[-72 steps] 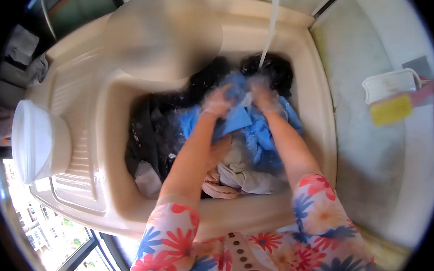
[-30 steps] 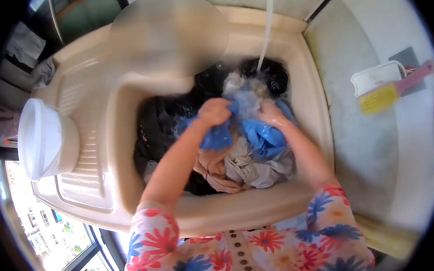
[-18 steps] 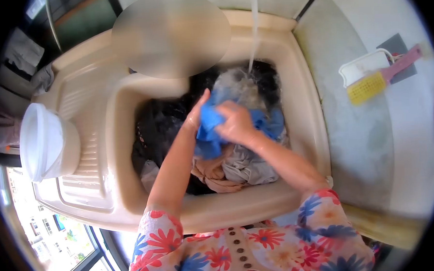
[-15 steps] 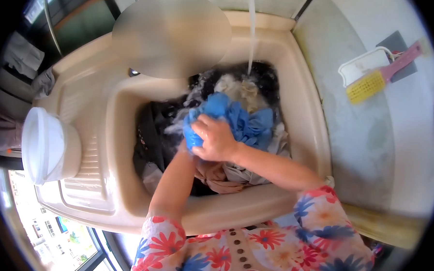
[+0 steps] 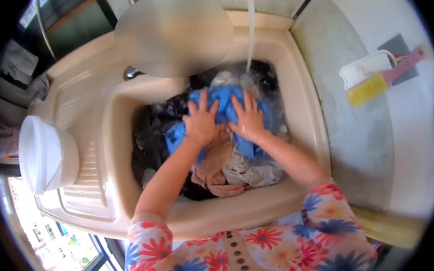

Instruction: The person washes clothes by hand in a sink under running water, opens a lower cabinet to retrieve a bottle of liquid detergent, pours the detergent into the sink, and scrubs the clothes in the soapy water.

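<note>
Both my hands lie on a wet blue cloth (image 5: 221,95) in the sink basin. My left hand (image 5: 201,122) rests on its left part with fingers spread. On the right part, my right hand (image 5: 247,118) presses with its fingers apart. Below my wrists are a brown cloth (image 5: 214,167) and a light grey cloth (image 5: 252,172). Dark clothes (image 5: 151,133) lie in water on the left of the basin. Behind the blue cloth, a pale cloth (image 5: 224,79) sits near a falling stream of water (image 5: 250,37).
A beige sink (image 5: 313,126) surrounds the laundry, with a ribbed drainboard on its left. A white bucket (image 5: 65,161) stands on that drainboard. On the right wall hang a white holder (image 5: 364,68) and a yellow-bristled brush with a pink handle (image 5: 368,90). A blurred oval hides the back.
My hands were together squeezing the bunched blue cloth. Now they are apart, fingers spread, and the cloth lies lower and wider in the basin.
</note>
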Action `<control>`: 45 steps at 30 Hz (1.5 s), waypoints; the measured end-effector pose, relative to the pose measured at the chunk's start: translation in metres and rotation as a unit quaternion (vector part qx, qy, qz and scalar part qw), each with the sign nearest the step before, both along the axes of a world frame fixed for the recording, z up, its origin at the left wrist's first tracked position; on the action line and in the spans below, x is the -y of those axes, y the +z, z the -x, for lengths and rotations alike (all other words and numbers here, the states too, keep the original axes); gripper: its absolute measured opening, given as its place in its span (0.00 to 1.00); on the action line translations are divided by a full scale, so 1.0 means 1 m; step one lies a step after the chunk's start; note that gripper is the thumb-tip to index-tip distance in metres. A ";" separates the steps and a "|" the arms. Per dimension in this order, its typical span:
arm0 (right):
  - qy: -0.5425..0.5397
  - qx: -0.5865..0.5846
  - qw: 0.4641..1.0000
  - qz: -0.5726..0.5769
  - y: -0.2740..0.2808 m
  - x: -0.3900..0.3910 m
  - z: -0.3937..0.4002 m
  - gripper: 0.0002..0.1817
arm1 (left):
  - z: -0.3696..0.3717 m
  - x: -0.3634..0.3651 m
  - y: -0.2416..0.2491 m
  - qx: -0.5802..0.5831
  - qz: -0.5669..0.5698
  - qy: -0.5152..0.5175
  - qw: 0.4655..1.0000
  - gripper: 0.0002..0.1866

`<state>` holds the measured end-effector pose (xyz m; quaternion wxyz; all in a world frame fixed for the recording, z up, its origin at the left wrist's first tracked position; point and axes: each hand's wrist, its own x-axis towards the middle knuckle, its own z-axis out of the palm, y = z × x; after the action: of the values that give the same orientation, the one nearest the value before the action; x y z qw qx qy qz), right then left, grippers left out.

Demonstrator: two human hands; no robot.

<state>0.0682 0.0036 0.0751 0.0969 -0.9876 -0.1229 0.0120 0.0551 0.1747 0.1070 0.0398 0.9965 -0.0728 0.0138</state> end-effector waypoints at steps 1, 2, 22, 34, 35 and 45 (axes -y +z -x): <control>0.020 -0.024 0.999 0.034 -0.004 0.001 0.004 0.44 | -0.006 0.006 -0.028 -0.020 -0.014 -0.016 1.000 0.36; 0.032 -0.027 0.999 0.011 -0.018 0.011 -0.006 0.42 | -0.010 0.011 -0.051 -0.042 -0.030 -0.034 0.998 0.36; 0.057 -0.119 0.988 -0.076 0.012 0.013 -0.092 0.30 | -0.009 -0.055 -0.049 -0.297 0.641 0.264 0.657 0.20; -0.076 -0.112 0.991 0.008 -0.075 0.053 -0.085 0.20 | -0.032 0.012 -0.050 -0.292 0.059 -0.036 0.954 0.26; -0.107 -0.150 0.982 -0.039 -0.073 0.053 -0.092 0.18 | -0.040 0.014 -0.055 -0.363 0.074 -0.022 0.929 0.25; 0.019 0.038 0.999 -0.002 -0.058 0.036 0.005 0.16 | -0.030 -0.008 -0.098 -0.050 0.199 -0.058 0.977 0.15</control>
<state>0.0632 -0.0324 0.0173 0.0938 -0.9847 -0.1449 -0.0244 0.0853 0.1826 0.0092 0.2420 0.9620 -0.1242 -0.0240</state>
